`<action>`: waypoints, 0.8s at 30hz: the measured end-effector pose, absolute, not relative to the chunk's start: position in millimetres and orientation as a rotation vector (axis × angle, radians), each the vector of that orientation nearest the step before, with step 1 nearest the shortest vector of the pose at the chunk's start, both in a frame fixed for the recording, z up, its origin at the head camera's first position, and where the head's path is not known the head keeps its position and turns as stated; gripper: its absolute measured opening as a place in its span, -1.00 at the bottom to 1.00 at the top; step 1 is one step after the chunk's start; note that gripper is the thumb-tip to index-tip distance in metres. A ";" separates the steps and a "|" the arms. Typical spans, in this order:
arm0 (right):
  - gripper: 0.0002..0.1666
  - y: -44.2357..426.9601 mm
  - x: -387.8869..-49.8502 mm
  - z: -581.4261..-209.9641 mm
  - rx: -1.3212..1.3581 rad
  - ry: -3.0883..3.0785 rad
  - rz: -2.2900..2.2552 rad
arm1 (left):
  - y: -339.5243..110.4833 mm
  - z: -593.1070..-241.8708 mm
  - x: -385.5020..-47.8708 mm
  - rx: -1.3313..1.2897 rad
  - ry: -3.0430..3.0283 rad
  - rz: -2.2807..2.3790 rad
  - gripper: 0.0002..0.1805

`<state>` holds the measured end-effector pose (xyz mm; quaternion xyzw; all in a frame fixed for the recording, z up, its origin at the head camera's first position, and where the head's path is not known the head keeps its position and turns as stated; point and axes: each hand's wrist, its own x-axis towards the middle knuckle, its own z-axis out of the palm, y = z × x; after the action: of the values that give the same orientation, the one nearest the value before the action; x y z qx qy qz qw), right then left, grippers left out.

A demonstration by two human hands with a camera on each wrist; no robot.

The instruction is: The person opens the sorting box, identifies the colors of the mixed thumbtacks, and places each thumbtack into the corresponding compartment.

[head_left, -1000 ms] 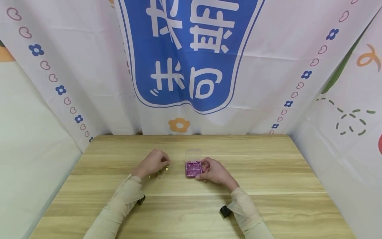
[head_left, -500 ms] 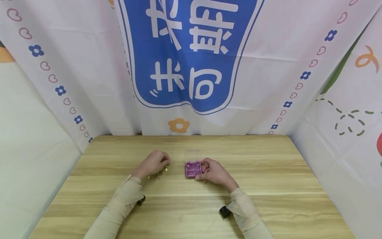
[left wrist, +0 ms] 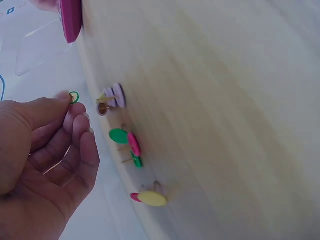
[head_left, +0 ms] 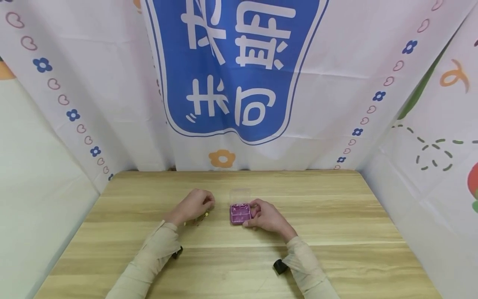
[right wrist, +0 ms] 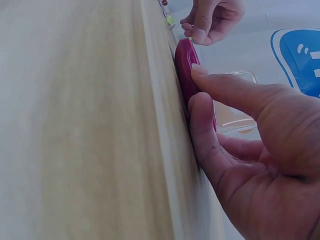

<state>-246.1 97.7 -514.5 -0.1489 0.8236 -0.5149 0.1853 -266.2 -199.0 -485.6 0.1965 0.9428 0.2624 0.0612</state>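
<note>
My left hand [head_left: 192,205] is raised a little above the table, left of the box. Thumb and fingertip pinch a small green-rimmed thumbtack [left wrist: 74,97]. Below and beside that hand lie several loose thumbtacks, among them a green thumbtack [left wrist: 119,135], a yellow thumbtack [left wrist: 152,198] and a lilac thumbtack [left wrist: 119,95]. A small purple compartment box [head_left: 240,218] sits on the table with its clear lid [head_left: 240,194] tipped back. My right hand [head_left: 269,216] grips the box's right side between thumb and fingers. I see no contents in its compartments.
The wooden table [head_left: 336,216] reaches out around both hands. A printed white cloth [head_left: 317,124] hangs along the table's back edge. Black wrist devices, such as the right black device [head_left: 280,266], sit beside the sleeves.
My left hand has shifted slightly right, closer to the box, still pinching. The right hand stays on the box. The whole head view has drifted a little.
</note>
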 end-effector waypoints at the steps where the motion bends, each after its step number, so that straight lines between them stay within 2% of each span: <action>1: -0.11 97.4 -245.9 -514.9 -0.422 2.316 -1.454 | -197.9 -485.2 -265.8 0.595 2.858 0.796 -0.89; 24: -0.13 97.1 -244.6 -513.8 -0.417 2.335 -1.448 | -164.5 -471.7 -264.2 0.686 2.887 0.826 -0.90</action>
<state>-244.6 97.1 -513.8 -0.1476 0.8264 -0.5127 0.1803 -264.2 -164.5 -471.7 0.2226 0.9368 0.2681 0.0308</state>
